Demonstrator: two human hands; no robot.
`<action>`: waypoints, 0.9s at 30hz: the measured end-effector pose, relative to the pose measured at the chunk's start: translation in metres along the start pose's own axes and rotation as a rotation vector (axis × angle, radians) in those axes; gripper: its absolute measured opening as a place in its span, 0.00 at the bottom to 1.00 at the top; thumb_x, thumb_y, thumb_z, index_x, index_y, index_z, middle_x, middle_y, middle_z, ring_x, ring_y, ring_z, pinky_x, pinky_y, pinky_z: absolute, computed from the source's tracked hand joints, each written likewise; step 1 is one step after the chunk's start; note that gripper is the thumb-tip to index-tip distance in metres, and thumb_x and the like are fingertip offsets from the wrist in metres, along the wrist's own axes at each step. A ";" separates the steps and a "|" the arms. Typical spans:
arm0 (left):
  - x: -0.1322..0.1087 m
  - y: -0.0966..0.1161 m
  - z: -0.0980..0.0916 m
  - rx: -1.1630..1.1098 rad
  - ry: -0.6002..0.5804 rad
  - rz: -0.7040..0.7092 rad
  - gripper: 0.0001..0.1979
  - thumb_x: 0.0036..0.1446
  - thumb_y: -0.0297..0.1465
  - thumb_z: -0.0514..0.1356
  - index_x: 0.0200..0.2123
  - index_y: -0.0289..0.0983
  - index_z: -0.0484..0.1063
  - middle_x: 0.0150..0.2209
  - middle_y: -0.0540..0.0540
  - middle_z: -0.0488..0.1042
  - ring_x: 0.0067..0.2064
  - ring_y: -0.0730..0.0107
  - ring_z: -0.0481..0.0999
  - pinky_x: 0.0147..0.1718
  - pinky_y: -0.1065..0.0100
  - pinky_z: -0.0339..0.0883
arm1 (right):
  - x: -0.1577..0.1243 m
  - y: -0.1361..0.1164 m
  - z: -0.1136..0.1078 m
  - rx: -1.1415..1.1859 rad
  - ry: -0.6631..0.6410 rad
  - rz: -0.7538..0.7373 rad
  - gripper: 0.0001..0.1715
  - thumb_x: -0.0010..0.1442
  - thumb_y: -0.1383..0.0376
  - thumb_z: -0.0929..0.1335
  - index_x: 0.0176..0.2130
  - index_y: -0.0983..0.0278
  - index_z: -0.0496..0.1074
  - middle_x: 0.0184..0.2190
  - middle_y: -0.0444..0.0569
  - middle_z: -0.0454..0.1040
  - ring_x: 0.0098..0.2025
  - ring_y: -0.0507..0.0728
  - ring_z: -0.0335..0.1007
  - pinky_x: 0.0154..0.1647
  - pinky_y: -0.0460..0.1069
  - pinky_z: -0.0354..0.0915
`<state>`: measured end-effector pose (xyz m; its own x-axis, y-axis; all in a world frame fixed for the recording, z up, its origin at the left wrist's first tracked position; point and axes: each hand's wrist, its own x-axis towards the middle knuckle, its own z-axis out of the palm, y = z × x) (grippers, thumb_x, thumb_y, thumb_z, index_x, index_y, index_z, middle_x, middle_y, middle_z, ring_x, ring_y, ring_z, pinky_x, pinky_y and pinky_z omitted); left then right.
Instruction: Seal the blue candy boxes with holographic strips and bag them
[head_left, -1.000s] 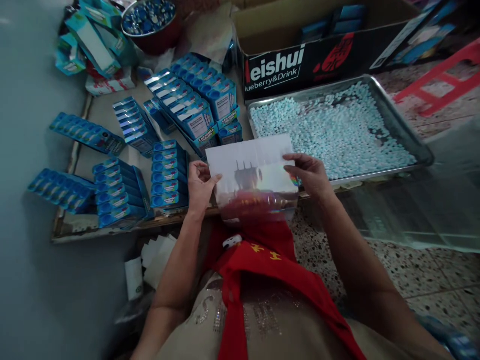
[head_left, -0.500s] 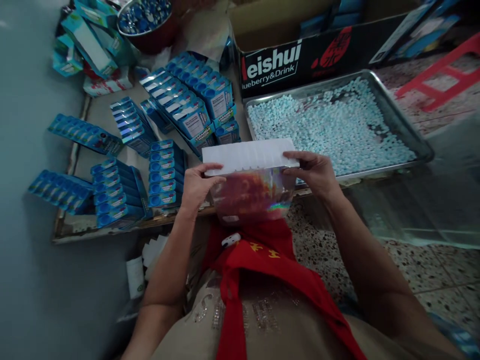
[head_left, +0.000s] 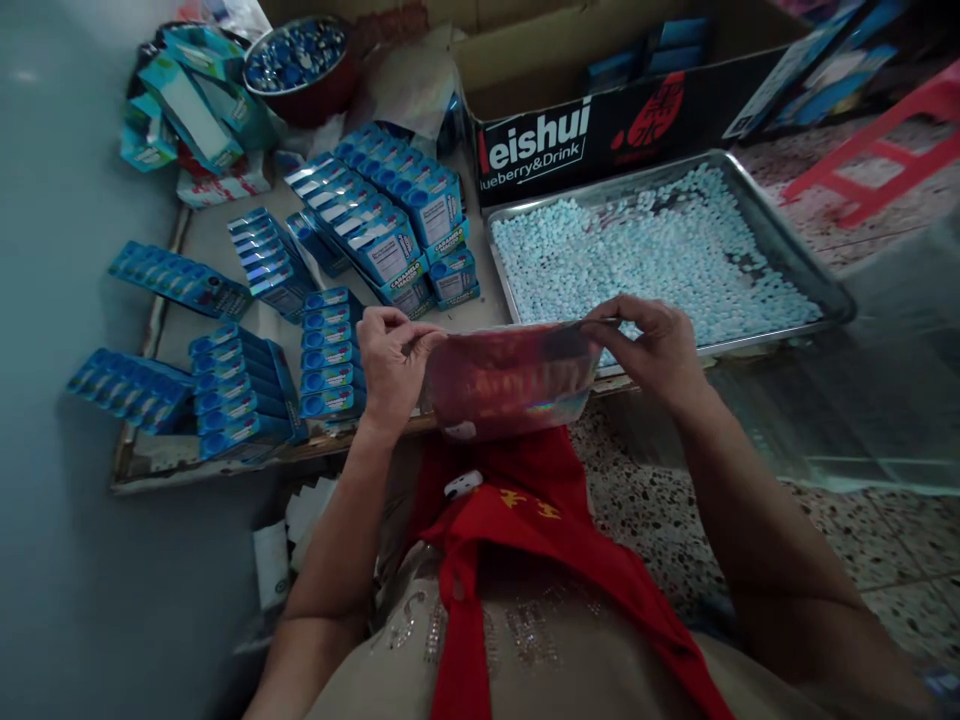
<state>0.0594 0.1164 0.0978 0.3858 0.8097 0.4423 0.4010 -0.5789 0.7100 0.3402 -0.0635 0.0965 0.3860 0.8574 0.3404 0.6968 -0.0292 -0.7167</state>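
Observation:
A clear, shiny plastic piece (head_left: 517,385) hangs in front of the red apron, which shows through it. It looks like a sheet or bag; I cannot tell which. My left hand (head_left: 397,360) pinches its upper left corner between thumb and fingers. At the opposite upper corner, my right hand (head_left: 645,345) grips it the same way. Its top edge is nearly edge-on to the camera. Just left of my left hand stands a row of small blue boxes (head_left: 326,350). Beyond my right hand lies a metal tray (head_left: 832,300) holding many pale blue tablets (head_left: 637,250).
More blue boxes (head_left: 244,390) stand in rows across the table (head_left: 154,460). A bowl of blue wrapped pieces (head_left: 296,55) sits at the back, beside an open black carton (head_left: 555,150). A red plastic stool (head_left: 877,150) stands on the floor at the right.
The white strip along the plastic's top faced the camera before; it has tipped out of sight. Both hands keep hold of the corners, with the wrists turned a little.

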 end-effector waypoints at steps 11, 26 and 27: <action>0.032 0.028 -0.003 0.014 -0.212 0.038 0.05 0.60 0.32 0.70 0.31 0.42 0.80 0.33 0.45 0.79 0.42 0.54 0.76 0.52 0.54 0.68 | 0.047 -0.034 0.028 -0.436 -0.493 -0.244 0.18 0.75 0.58 0.65 0.44 0.60 0.83 0.38 0.51 0.84 0.43 0.61 0.77 0.59 0.60 0.58; 0.065 0.008 0.027 -0.094 -0.595 -0.088 0.10 0.51 0.40 0.74 0.27 0.40 0.86 0.24 0.47 0.79 0.29 0.65 0.73 0.30 0.65 0.64 | 0.069 0.034 -0.013 0.229 -0.456 0.342 0.12 0.53 0.58 0.82 0.31 0.66 0.85 0.27 0.49 0.83 0.30 0.52 0.72 0.36 0.52 0.64; 0.063 0.003 0.027 -0.101 -0.580 -0.132 0.10 0.52 0.40 0.73 0.27 0.40 0.86 0.24 0.47 0.78 0.29 0.66 0.72 0.30 0.65 0.63 | 0.069 0.044 -0.014 0.272 -0.437 0.423 0.13 0.50 0.60 0.83 0.28 0.67 0.84 0.26 0.50 0.83 0.29 0.52 0.72 0.36 0.52 0.65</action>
<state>0.1075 0.1630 0.1133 0.7396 0.6731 -0.0041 0.4067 -0.4420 0.7996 0.4057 -0.0124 0.0972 0.2724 0.9316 -0.2408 0.3399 -0.3273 -0.8817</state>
